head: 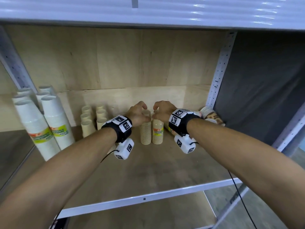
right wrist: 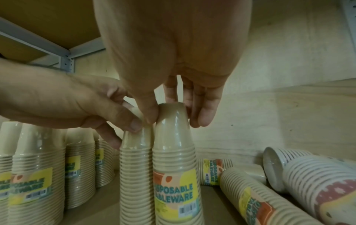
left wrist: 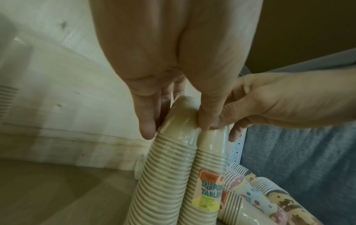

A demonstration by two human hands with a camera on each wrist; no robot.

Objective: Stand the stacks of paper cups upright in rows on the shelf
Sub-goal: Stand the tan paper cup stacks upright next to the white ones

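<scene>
Two beige cup stacks in clear wrap stand upright side by side mid-shelf. The left stack [head: 146,133] [left wrist: 163,175] [right wrist: 134,175] shows no label. The right stack [head: 158,134] [left wrist: 208,182] [right wrist: 175,182] bears a yellow label. My left hand [head: 140,113] [left wrist: 176,126] grips the top of the left stack between thumb and fingers. My right hand [head: 160,112] [right wrist: 175,120] grips the top of the labelled stack the same way. The two thumbs touch between the stacks.
Several beige stacks [head: 89,119] [right wrist: 38,175] stand in rows to the left. Tall white cup stacks [head: 49,123] lean at the far left. Beige and patterned stacks [head: 209,113] [right wrist: 269,197] lie on their sides by the right post [head: 217,76]. The shelf's front rail [head: 143,198] is near me.
</scene>
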